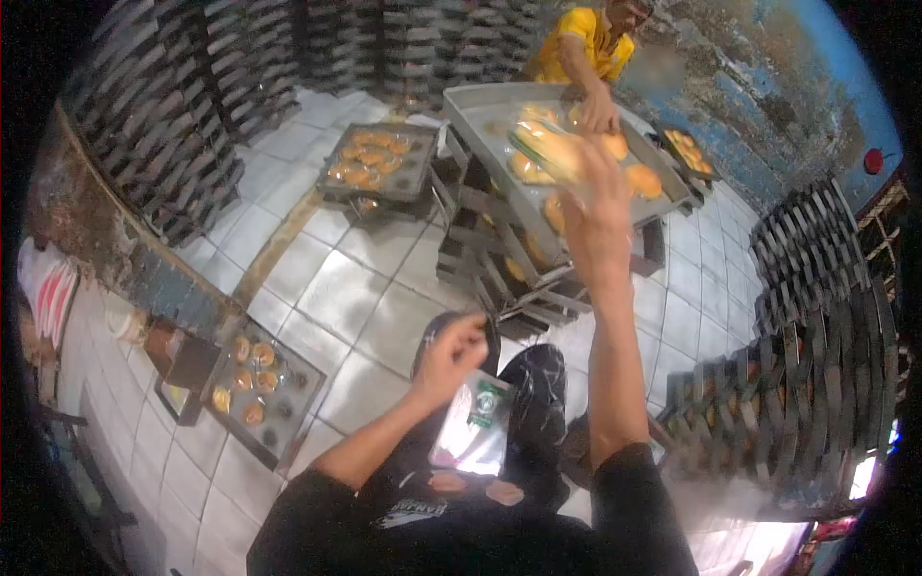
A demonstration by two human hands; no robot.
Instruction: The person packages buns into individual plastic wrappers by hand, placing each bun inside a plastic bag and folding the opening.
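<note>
My right hand (597, 206) reaches forward over a large metal tray (471, 110) and holds a clear plastic bag (545, 149) with yellowish bread inside; both are blurred by motion. Round golden buns (643, 180) lie in that tray. My left hand (453, 357) is raised over my lap with fingers curled; whether it pinches anything is too blurred to tell. Below it, a clear plastic bag with a green label (485, 408) lies on my lap, with two small pale pieces (504, 492) near its lower edge.
Across the tray, a person in a yellow shirt (552, 65) reaches into it. Other bun trays stand at the back (370, 158), lower left (259, 384) and back right (687, 154). Stacks of dark trays (826, 307) line the right and the back. White tiles (355, 298) cover the floor.
</note>
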